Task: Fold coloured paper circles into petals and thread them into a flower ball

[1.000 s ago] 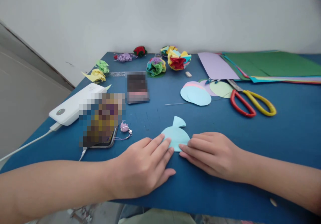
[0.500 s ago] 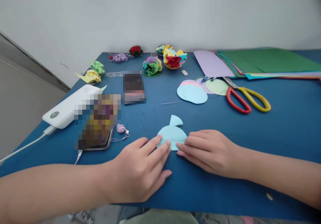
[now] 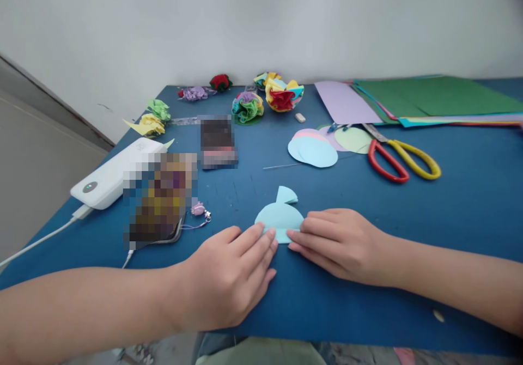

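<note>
A light blue paper circle lies on the table with its near edge folded into a straight strip. My left hand holds the left end of this fold, fingertips pressed on the paper and thumb resting lower on the table. At the other end my right hand has its fingers pressed together on the fold, thumb beneath them. Just behind the circle sits a small folded light blue paper wedge. Fingers hide both ends of the folded strip.
Paper circles lie farther back, beside red-and-yellow-handled scissors. Coloured sheets are stacked back right. Paper flowers line the wall side. A power bank, a phone and a bead charm are at left.
My left thumb has drawn slightly up toward the fingers. Both hands stay on the fold, and the paper looks unchanged.
</note>
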Demonstrator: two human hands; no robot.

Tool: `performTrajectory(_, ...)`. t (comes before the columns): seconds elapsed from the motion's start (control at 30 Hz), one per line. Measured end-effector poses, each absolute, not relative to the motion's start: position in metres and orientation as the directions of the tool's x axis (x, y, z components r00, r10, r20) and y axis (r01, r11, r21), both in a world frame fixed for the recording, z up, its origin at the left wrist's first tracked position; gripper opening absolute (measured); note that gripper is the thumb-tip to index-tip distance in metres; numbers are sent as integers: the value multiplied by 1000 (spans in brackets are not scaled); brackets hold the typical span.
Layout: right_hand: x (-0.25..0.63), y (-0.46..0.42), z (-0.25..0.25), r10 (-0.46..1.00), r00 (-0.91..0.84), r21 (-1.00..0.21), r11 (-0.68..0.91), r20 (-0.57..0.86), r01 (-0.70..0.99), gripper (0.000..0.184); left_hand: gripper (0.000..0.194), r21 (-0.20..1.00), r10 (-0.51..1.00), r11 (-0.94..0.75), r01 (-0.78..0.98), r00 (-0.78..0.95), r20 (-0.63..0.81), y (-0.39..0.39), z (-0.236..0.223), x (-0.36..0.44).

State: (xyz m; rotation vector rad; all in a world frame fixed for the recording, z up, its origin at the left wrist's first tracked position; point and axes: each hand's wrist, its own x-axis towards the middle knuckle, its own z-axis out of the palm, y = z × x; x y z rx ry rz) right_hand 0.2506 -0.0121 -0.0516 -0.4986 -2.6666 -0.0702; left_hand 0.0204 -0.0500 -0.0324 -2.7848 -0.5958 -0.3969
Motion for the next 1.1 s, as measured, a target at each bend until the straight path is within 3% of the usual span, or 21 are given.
performTrajectory(0.27,252,-11,-47,217,-897,95,958,385,272,29,33,-210,349,-891,403,902,253,-47,-33,17)
performTrajectory(0.53,251,-19,-42,203,-867,52,966,455,253,25,23,-211,365,-873,439,876,315,-50,-32,17)
performTrajectory(0.77,253,-20,-44,156,-816,137,951,556,276,18,17,-176,394,-856,486,834,386,-47,-30,16)
performTrajectory(0.83,253,-17,-46,239,-788,96,931,568,351,15,17,-161,420,-843,514,815,399,-46,-29,17)
performTrajectory(0.97,251,-10,-46,466,-775,-99,876,427,473,36,15,-115,410,-868,483,828,382,-42,-30,18)
performTrajectory(1.1,251,-8,-46,416,-816,-170,909,400,380,18,12,37,379,-912,409,804,459,-40,-28,17)
